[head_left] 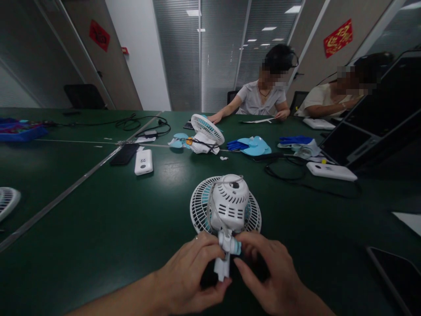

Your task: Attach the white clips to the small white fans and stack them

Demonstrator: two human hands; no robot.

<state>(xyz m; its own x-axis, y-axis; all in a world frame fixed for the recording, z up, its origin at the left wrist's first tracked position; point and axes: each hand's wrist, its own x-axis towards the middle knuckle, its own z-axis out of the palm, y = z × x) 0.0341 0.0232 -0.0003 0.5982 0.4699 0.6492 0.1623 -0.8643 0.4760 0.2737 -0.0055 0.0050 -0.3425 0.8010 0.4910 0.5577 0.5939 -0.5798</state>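
A small white fan (226, 206) with a round grille and light blue blades lies face down on the green table (108, 228) just in front of me. Its motor housing points up and its white clip stem sticks toward me. My left hand (190, 281) wraps around the stem from the left, fingers closed on it. My right hand (266, 272) pinches the light blue knob at the stem's joint between thumb and fingers.
A second white fan (205, 134) with loose blue blades lies mid-table, beside a white power bank (144, 162), a black phone (124, 154) and cables. Blue gloves (235, 145), white boxes and laptops sit right. Two people sit at the far side. Another grille (7, 202) lies at left.
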